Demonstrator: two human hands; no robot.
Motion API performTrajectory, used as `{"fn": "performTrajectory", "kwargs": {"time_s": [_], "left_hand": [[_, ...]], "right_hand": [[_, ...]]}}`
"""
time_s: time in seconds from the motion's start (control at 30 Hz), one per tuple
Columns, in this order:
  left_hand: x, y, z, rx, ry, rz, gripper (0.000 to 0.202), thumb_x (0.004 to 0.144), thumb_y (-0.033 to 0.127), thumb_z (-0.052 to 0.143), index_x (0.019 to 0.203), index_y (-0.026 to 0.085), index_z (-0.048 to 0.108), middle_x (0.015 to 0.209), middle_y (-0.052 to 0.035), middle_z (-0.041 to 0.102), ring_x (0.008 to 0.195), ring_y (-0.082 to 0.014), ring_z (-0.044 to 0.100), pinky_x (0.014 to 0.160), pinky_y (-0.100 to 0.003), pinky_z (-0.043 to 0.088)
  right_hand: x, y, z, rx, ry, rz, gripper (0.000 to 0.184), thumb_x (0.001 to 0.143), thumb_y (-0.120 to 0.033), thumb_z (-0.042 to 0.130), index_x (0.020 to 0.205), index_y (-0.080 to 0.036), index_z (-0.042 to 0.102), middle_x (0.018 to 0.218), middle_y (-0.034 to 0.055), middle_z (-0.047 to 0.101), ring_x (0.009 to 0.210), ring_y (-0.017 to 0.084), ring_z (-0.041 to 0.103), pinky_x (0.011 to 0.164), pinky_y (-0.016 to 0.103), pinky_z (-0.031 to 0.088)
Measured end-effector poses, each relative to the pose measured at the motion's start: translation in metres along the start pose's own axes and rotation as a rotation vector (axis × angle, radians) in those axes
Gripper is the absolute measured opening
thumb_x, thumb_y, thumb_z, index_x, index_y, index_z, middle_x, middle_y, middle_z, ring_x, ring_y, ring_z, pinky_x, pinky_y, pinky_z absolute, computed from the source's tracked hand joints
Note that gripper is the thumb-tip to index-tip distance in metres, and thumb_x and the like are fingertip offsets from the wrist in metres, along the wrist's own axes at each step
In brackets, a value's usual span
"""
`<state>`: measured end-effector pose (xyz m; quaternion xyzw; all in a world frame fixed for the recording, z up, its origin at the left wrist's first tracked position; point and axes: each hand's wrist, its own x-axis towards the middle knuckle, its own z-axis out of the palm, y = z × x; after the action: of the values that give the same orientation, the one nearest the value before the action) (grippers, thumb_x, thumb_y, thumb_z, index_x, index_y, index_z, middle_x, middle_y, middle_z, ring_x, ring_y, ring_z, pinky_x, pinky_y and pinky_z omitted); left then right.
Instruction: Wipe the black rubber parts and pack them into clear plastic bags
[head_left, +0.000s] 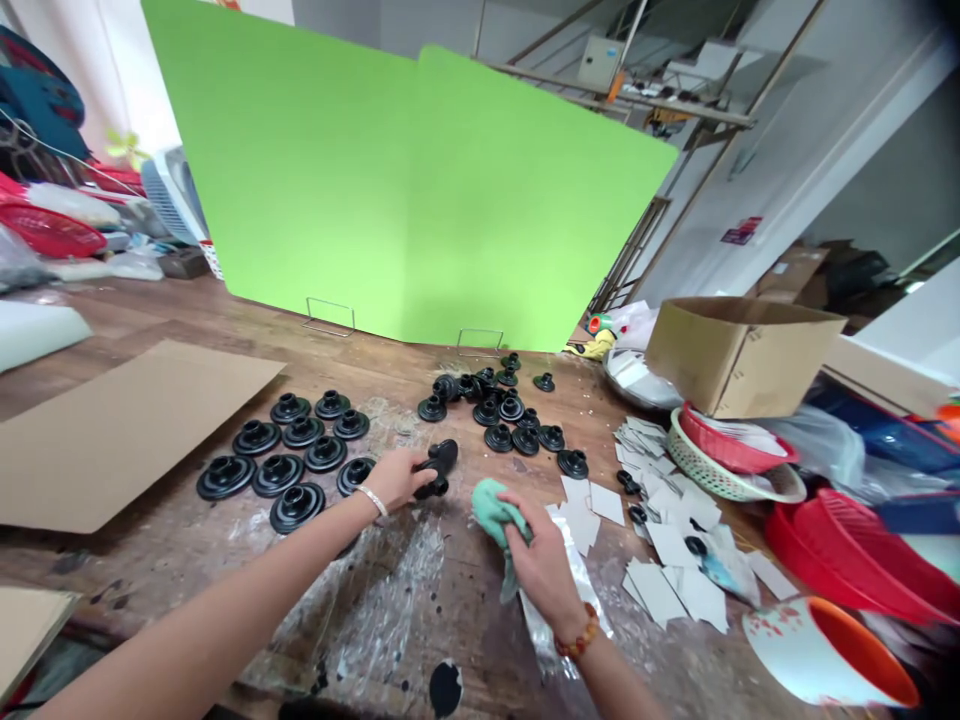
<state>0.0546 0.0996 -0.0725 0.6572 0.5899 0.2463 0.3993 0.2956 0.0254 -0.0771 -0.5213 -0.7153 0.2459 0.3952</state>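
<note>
My left hand (397, 478) is closed on a black round plastic part (439, 466), held tilted just above the wooden table (187, 530). My right hand (541, 568) grips a bunched green cloth (491, 510) close beside that part. To the left, several identical black parts (289, 455) stand in neat rows. Further back, a loose heap of the same black parts (510, 412) lies near the green screen.
A cardboard sheet (112, 425) lies at the left. Grey paper squares (667, 540) are scattered at the right, beside stacked baskets (731, 470), a cardboard box (739, 350), red basins (847, 570) and a white-and-orange bowl (825, 655). A green screen (405, 190) stands behind.
</note>
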Motion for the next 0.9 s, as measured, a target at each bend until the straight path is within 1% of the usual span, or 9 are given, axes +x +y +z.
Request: {"fn": "performTrajectory", "kwargs": {"time_s": [0.1,0.17,0.27,0.4,0.53,0.63,0.7,0.8,0.9], "left_hand": [[-0.020,-0.005,0.012,-0.227,-0.092,-0.144,0.024,0.075,0.038,0.060,0.079,0.016,0.069,0.068,-0.0031,0.068,0.065,-0.0215,0.067,0.060,-0.032,0.055],[-0.029,-0.008,0.023,-0.357,-0.109,-0.223,0.023,0.072,0.037,0.062,0.082,0.017,0.068,0.066,-0.0005,0.068,0.063,-0.0193,0.066,0.061,-0.032,0.055],[-0.034,-0.013,0.039,-0.505,-0.090,-0.318,0.017,0.067,0.033,0.067,0.073,0.018,0.066,0.057,0.0013,0.064,0.061,-0.0189,0.065,0.064,-0.034,0.055],[-0.035,-0.019,0.046,-0.663,-0.065,-0.383,0.021,0.066,0.036,0.071,0.062,0.019,0.060,0.050,0.0024,0.059,0.062,-0.0187,0.065,0.070,-0.036,0.055],[-0.047,-0.018,0.037,-0.797,-0.108,-0.379,0.032,0.062,0.043,0.077,0.069,0.015,0.064,0.066,-0.0043,0.068,0.069,-0.0194,0.067,0.072,-0.036,0.056],[-0.057,-0.009,0.035,-0.876,-0.123,-0.322,0.045,0.061,0.051,0.077,0.084,0.013,0.067,0.089,-0.0102,0.072,0.079,-0.0195,0.068,0.074,-0.033,0.057],[-0.060,0.000,0.038,-0.893,-0.096,-0.272,0.049,0.062,0.054,0.075,0.088,0.013,0.068,0.095,-0.0113,0.071,0.081,-0.0193,0.068,0.074,-0.031,0.057],[-0.058,0.012,0.035,-0.834,-0.009,-0.221,0.051,0.061,0.055,0.075,0.085,0.010,0.070,0.091,-0.0130,0.071,0.078,-0.0216,0.067,0.066,-0.031,0.058],[-0.052,0.010,0.003,-0.683,0.192,-0.187,0.051,0.067,0.052,0.070,0.095,0.010,0.069,0.098,-0.0111,0.071,0.084,-0.0231,0.066,0.068,-0.031,0.057]], "right_hand": [[0.008,-0.013,0.008,0.123,0.014,0.056,0.031,0.084,-0.017,0.048,0.113,-0.019,0.058,0.115,0.0077,0.061,0.106,0.022,0.055,0.095,0.038,0.042],[0.008,-0.023,0.025,0.103,-0.052,-0.033,0.030,0.084,-0.022,0.054,0.113,-0.021,0.059,0.118,0.0076,0.058,0.109,0.022,0.052,0.096,0.037,0.041],[0.008,-0.030,0.060,-0.063,-0.130,-0.174,0.026,0.085,-0.026,0.056,0.111,-0.024,0.061,0.119,0.0078,0.053,0.111,0.022,0.048,0.096,0.037,0.039],[0.024,-0.020,0.088,-0.086,-0.109,-0.119,0.022,0.091,-0.028,0.047,0.107,-0.020,0.059,0.102,0.0075,0.058,0.096,0.021,0.051,0.089,0.036,0.040],[0.046,-0.010,0.081,0.243,-0.099,0.164,0.031,0.092,-0.039,0.040,0.089,-0.016,0.062,0.081,0.0041,0.061,0.079,0.018,0.054,0.077,0.031,0.043],[0.047,-0.012,0.068,0.391,-0.191,0.244,0.046,0.092,-0.050,0.034,0.085,-0.016,0.063,0.074,0.0028,0.062,0.072,0.017,0.057,0.068,0.026,0.044],[0.040,-0.015,0.063,0.500,-0.187,0.296,0.048,0.091,-0.055,0.035,0.089,-0.016,0.064,0.079,0.0033,0.064,0.077,0.016,0.058,0.070,0.026,0.045],[0.026,-0.019,0.058,0.497,-0.091,0.300,0.048,0.088,-0.058,0.040,0.087,-0.016,0.063,0.082,0.0046,0.064,0.080,0.018,0.057,0.071,0.026,0.044],[0.017,-0.019,0.050,0.343,-0.080,0.240,0.046,0.086,-0.057,0.045,0.075,-0.015,0.060,0.069,0.0029,0.060,0.067,0.017,0.052,0.062,0.026,0.041]]}}
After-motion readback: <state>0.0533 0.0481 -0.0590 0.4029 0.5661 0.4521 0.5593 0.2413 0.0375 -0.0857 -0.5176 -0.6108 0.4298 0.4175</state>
